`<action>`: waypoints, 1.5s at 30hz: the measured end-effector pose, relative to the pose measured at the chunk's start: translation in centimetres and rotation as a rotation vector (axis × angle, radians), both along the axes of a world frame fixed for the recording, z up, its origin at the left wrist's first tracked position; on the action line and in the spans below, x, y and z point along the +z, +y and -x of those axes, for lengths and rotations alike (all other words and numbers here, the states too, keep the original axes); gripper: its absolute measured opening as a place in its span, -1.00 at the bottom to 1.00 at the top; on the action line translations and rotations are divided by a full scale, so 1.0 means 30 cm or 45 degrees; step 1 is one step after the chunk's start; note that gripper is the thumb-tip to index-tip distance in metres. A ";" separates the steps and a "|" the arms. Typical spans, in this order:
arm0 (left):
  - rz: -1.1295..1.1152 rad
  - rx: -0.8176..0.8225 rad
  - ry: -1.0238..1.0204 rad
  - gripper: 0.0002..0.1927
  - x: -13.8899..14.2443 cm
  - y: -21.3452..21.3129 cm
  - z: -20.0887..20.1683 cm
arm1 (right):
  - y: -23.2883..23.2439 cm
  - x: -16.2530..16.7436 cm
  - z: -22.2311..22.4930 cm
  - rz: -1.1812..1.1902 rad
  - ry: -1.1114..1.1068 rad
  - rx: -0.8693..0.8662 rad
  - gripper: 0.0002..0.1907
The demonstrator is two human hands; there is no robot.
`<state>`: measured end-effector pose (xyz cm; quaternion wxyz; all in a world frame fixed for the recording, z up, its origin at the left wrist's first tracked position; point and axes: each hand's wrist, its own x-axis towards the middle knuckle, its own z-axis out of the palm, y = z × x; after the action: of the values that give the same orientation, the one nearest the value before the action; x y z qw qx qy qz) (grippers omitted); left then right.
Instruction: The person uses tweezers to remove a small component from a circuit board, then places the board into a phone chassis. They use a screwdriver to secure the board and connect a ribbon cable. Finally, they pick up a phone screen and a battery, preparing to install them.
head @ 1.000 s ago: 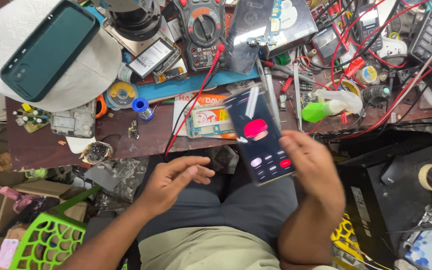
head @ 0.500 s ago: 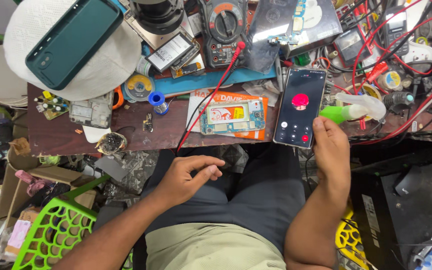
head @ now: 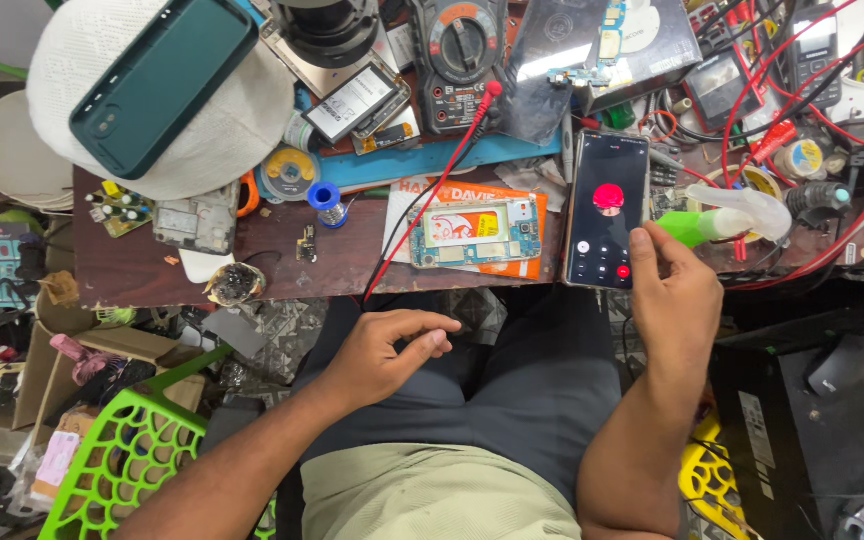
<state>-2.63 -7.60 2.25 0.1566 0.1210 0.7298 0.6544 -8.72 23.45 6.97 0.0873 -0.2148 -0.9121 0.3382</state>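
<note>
My right hand point(head: 674, 300) grips a black smartphone point(head: 607, 210) by its lower right edge, the thumb near a red button on the lit call screen. The phone lies over the front edge of the brown workbench point(head: 132, 270). Left of it rests an opened phone body with an exposed circuit board point(head: 474, 232) on an orange paper. My left hand point(head: 384, 352) rests on my lap with fingers loosely curled and apart, holding nothing.
The bench is crowded: a multimeter point(head: 460, 55) with a red probe lead point(head: 422, 200), a dark green phone case point(head: 160, 82) on a white hat, a blue solder spool point(head: 327, 197), a green spray bottle point(head: 712, 220), tangled red wires. A green plastic basket point(head: 122, 460) stands at lower left.
My right hand has carried the phone forward from above my lap to the bench edge. My left hand has stayed on my lap, fingers curling slightly.
</note>
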 end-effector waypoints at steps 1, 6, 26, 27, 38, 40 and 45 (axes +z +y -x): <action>0.007 0.000 0.011 -0.77 -0.002 -0.002 -0.003 | -0.003 0.004 -0.001 -0.040 -0.006 -0.003 -0.55; 0.007 0.008 0.045 -0.77 -0.016 -0.005 -0.004 | -0.031 0.075 -0.040 -0.394 0.123 0.098 -0.54; 1.015 0.883 1.156 -0.65 0.239 -0.054 0.310 | -0.476 -0.269 -0.028 0.247 -1.146 1.757 -0.52; 1.125 0.880 1.167 -0.61 0.229 -0.055 0.343 | -0.463 -0.261 -0.022 0.225 -1.129 1.725 -0.50; 1.373 0.838 1.115 -0.62 0.162 -0.040 0.415 | -0.389 -0.192 0.018 0.055 -0.756 1.664 -0.43; 1.380 0.835 1.196 -0.62 0.176 -0.041 0.392 | -0.388 -0.199 0.024 0.046 -0.745 1.669 -0.43; 1.328 0.799 1.255 -0.65 0.219 -0.012 0.296 | -0.369 -0.228 0.036 0.087 -0.996 1.585 -0.42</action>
<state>-11.52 -7.95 8.83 -0.3413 0.0964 0.9283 0.1116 -9.79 12.37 0.14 -0.4593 0.2354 -0.8186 0.2520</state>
